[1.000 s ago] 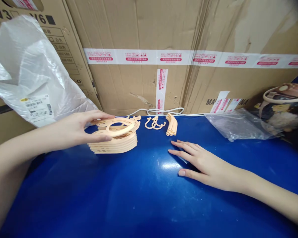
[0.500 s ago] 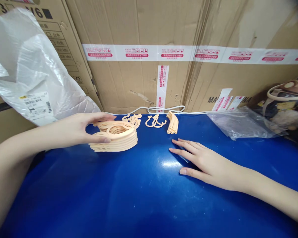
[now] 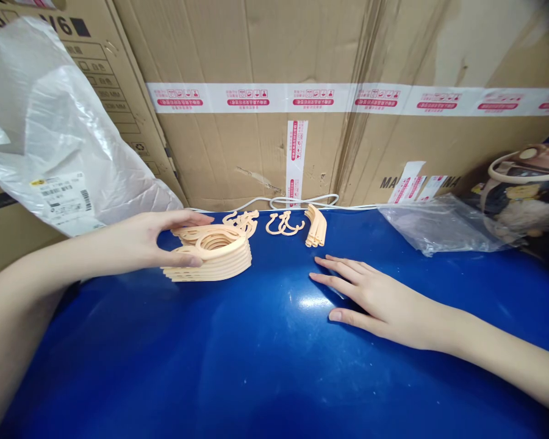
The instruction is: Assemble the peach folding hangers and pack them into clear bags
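Note:
My left hand [image 3: 165,241] grips the left part of a stack of peach-coloured plastic hanger pieces [image 3: 229,259], thumb on the near side and fingers along the far side. The stack stands on the blue tabletop [image 3: 238,366]. My right hand [image 3: 361,292] rests on the table with its fingers spread, holding nothing. Just beyond its fingertips stands a small bundle of curved peach pieces [image 3: 316,227]. Loose peach hooks [image 3: 284,224] lie left of that bundle, and a tangled pile of hooks [image 3: 244,223] sits behind the stack.
Large cardboard boxes [image 3: 247,158] stand along the table's back edge, with a white cable [image 3: 302,201] in front. A white plastic mailer bag [image 3: 73,134] leans at the left. At the right are a clear plastic bag [image 3: 430,228] and a dark bag with a pale handle [image 3: 531,195].

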A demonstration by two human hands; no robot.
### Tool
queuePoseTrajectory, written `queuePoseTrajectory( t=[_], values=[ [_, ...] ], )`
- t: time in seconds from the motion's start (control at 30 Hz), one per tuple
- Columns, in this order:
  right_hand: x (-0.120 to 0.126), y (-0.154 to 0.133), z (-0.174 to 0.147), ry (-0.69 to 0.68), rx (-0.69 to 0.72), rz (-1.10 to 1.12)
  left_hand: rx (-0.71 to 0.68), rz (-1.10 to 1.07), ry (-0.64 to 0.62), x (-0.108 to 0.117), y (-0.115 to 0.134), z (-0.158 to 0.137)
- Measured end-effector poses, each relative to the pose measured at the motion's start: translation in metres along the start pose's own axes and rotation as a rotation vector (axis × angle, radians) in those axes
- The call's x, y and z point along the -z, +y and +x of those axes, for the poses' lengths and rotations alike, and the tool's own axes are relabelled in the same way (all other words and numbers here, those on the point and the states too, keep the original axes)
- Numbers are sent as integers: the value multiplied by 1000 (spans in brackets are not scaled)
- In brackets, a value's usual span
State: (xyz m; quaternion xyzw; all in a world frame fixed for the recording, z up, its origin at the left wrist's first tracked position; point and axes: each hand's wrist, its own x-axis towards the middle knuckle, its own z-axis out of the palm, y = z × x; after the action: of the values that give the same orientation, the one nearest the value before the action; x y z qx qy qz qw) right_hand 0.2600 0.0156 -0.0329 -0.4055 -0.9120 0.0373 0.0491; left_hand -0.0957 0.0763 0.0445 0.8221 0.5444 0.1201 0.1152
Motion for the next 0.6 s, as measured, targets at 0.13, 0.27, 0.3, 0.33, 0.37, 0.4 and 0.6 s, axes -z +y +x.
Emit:
queuePoseTrajectory(
  t=[0.13, 0.27, 0.3, 0.33, 0.37, 0.4, 0.6],
  values=[
    [1, 0, 0, 0, 5, -3, 11, 19, -13, -1, 2, -1],
    [0, 0, -1, 17, 11, 1, 14, 26, -19, -1, -1, 0],
    [0, 0, -1, 20, 12, 0, 16, 25, -21, -1, -4, 1],
    [0, 0, -1, 19, 11, -2, 19, 25, -24, -1, -8, 3],
    [-1, 0, -1, 17, 10, -7, 25, 24, -29, -2, -12, 5],
    [-1, 0, -1, 13, 7, -12, 31, 24, -35, -2, -17, 7],
    [0, 0, -1, -4, 1, -33, 55, 23, -69, -4, -25, 12]
  ],
)
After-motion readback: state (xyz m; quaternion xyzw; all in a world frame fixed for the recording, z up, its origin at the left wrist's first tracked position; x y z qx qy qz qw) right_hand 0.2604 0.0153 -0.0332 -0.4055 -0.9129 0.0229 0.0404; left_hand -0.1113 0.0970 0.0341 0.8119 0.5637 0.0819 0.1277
